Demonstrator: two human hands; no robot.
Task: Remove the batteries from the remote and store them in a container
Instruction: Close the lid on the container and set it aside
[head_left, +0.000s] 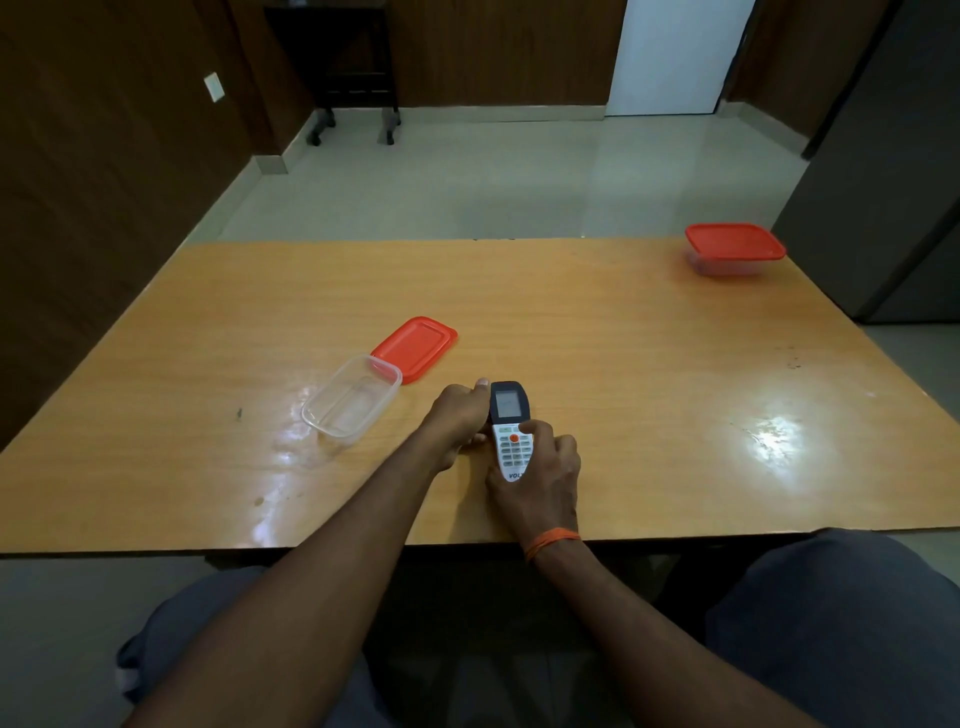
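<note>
Grey-clad knees (841, 623) are seen closest, under the near edge of the table (649, 338), with both forearms reaching forward over it; an orange thread band (551, 541) is worn at the right wrist. The remote (511, 415) is gripped at its near, white end by the right hand (543, 480), whose fingers are curled under it and whose thumb is laid across the keypad beside the orange button; the left hand (457, 421) is wrapped against the remote's left edge, one fingertip showing at the corner of the dark screen end. The remote is thus held between the two hands, close to the table's near edge and around its middle; whether it rests on the wood cannot be told. It is turned face up, its long axis running near to far, the dark display end pointed away from the person and the lettered end towards them. Just left of the left hand an open clear container (350, 402) is set on the table; a red lid (415, 348) is laid touching its far corner; a second container (735, 250), closed with a red lid, is placed well apart at the far right corner.
</note>
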